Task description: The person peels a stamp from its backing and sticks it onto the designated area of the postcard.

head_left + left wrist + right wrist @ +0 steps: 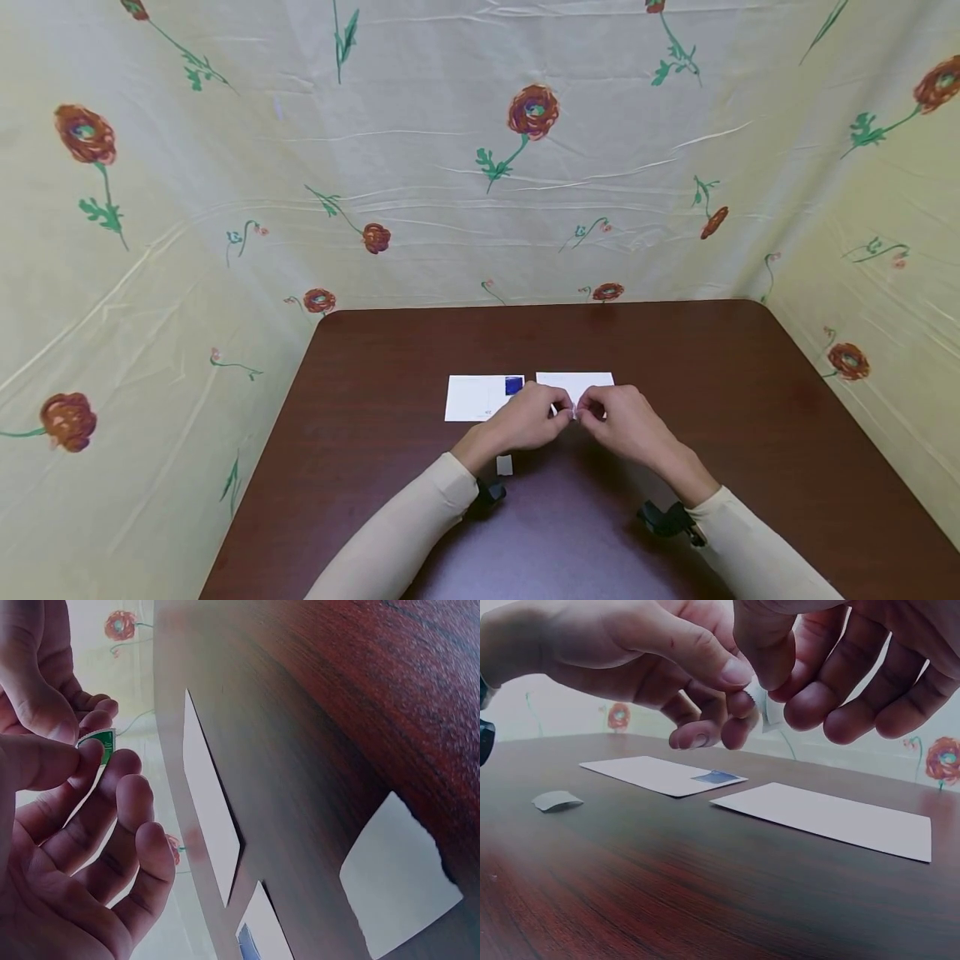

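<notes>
Both hands meet over the near edge of the blank white envelope (570, 382). Between their fingertips is a small green stamp (107, 746), whose pale back and toothed edge show in the right wrist view. My left hand (527, 417) pinches it from the left with thumb and forefinger, its other fingers loosely bent. From the other side, my right hand (626, 423) pinches it too. To the left lies a second white envelope (472, 398) bearing a blue stamp (513, 385) in its upper right corner. A small white paper square (505, 465) lies below the left wrist.
The dark brown table (420, 342) carries both envelopes side by side. Behind it and at its sides hangs a pale cloth (420, 167) printed with red flowers. Black straps (666, 521) with devices sit at both wrists.
</notes>
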`<state>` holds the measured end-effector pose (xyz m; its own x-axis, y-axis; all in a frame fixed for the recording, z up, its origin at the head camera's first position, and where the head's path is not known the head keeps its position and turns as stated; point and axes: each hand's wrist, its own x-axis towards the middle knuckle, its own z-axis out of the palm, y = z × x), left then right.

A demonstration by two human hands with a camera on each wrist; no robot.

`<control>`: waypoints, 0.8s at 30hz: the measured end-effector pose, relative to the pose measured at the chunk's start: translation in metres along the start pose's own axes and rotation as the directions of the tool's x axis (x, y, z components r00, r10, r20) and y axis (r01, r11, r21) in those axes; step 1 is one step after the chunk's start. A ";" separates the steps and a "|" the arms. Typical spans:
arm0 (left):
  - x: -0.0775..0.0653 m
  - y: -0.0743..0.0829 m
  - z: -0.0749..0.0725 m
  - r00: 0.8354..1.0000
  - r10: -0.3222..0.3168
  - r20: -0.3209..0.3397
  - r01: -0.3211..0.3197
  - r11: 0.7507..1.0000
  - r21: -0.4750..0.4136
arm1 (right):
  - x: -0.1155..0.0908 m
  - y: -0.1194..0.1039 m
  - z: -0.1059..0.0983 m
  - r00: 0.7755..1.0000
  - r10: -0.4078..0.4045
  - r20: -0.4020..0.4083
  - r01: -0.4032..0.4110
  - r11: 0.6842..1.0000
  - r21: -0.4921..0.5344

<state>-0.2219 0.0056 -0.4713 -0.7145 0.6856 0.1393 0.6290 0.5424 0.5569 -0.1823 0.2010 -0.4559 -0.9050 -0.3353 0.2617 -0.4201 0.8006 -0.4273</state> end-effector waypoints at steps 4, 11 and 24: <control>-0.001 0.000 -0.001 1.000 -0.009 -0.011 0.009 1.000 0.013 | 0.000 0.003 -0.001 1.000 0.003 -0.026 -0.003 1.000 -0.016; -0.003 0.000 -0.002 0.999 -0.026 -0.024 0.026 1.000 0.014 | -0.001 0.009 -0.007 0.999 0.041 -0.029 -0.042 0.999 -0.032; -0.005 0.001 -0.004 0.988 -0.114 -0.108 0.118 0.993 0.032 | -0.008 0.009 -0.003 0.992 0.072 0.102 -0.069 0.997 -0.028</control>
<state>-0.2187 0.0011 -0.4680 -0.8103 0.5630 0.1625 0.5499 0.6348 0.5429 -0.1784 0.2118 -0.4594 -0.9350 -0.3255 0.1411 -0.3543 0.8353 -0.4204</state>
